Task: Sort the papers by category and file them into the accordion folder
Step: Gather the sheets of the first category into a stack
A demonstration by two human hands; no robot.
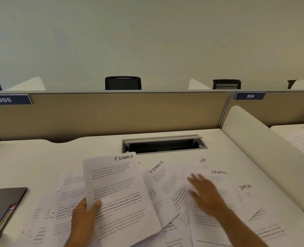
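Papers (165, 189) fanned across the near half of the tabletop (32, 157), headed FINANCE, HR, SPORTS and a cut-off DMIN. Left hand (83, 216) near the front edge, thumb pinching a FINANCE sheet (117, 193) lifted above the spread. Right hand (203, 195) blurred, fingers straight and spread over the SPORTS sheet (218, 172); contact unclear. Dark accordion folder (3, 204) at the left edge, coloured tabs showing. Cable hatch (163, 144) open toward the far edge.

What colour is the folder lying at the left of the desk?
Dark grey, with coloured tabs inside; the accordion folder shows in the head view.
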